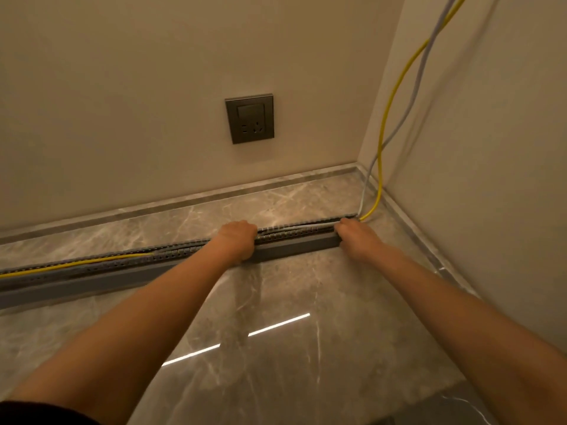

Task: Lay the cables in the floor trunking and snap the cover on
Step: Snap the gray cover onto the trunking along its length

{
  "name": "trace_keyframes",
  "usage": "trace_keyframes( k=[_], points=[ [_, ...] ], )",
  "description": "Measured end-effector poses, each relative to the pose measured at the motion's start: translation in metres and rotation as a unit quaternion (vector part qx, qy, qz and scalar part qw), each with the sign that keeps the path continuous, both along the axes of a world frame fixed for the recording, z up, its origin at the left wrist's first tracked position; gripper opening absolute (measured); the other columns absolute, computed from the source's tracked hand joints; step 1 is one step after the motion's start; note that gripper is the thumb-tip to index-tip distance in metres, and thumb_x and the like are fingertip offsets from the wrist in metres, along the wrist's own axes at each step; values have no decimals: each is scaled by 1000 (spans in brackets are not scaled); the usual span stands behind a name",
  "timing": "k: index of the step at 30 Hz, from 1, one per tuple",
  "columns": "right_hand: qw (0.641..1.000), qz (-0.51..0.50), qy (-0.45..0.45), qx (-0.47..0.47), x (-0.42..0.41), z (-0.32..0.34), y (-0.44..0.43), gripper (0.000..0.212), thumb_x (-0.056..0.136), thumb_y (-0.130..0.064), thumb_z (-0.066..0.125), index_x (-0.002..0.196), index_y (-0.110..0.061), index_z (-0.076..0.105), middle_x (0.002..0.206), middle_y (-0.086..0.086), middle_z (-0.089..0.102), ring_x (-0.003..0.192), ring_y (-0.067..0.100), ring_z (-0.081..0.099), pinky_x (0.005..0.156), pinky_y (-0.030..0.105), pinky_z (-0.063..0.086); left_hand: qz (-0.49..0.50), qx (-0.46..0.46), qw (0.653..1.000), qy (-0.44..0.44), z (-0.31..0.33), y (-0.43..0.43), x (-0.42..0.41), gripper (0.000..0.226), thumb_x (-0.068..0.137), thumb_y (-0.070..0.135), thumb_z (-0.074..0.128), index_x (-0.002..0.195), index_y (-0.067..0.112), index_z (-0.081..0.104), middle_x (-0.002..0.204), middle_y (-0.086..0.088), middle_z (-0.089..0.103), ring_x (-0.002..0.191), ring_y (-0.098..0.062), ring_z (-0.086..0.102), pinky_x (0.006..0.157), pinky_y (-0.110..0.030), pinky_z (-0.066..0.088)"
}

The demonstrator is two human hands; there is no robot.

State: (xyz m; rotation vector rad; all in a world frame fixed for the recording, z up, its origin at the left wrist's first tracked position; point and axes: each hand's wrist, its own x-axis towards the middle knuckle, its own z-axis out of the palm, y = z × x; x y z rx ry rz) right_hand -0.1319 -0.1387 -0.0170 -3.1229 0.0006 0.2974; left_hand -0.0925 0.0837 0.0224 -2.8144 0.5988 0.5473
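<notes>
A long grey slotted trunking (294, 245) runs across the marble floor from the left edge to near the right corner, its top open. A yellow cable (387, 118) and a grey cable (411, 108) hang down the right wall into its right end; the yellow cable shows again in the channel at the left. My left hand (237, 240) curls over the trunking at its middle, fingers down in the channel. My right hand (356, 237) presses on the right end, where the cables enter. Whether either hand grips a cable is hidden. No cover is visible.
A dark grey wall socket (249, 118) sits on the back wall above the trunking. A marble skirting (184, 202) lines both walls. The room corner is close on the right. Glossy marble floor (276, 332) lies in front.
</notes>
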Motion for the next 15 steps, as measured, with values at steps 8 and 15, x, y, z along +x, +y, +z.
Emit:
trace_keyframes(
  k=[8, 15],
  points=[
    [998, 57, -40, -12, 10, 2, -2, 28, 89, -16, 54, 114, -3, 58, 126, 17, 57, 117, 31, 54, 95, 37, 41, -154, -108, 976, -109, -24, -69, -3, 34, 92, 13, 52, 125, 4, 51, 131, -13, 41, 118, -29, 42, 92, -37, 42],
    [994, 104, -43, 4, 20, 1, -20, 29, 86, -1, 48, 115, -1, 51, 125, 17, 52, 118, 31, 48, 94, 40, 38, -122, -112, 983, -79, -30, -105, 9, 36, 92, 21, 52, 124, 5, 48, 128, -15, 47, 117, -30, 46, 97, -38, 41]
  ],
)
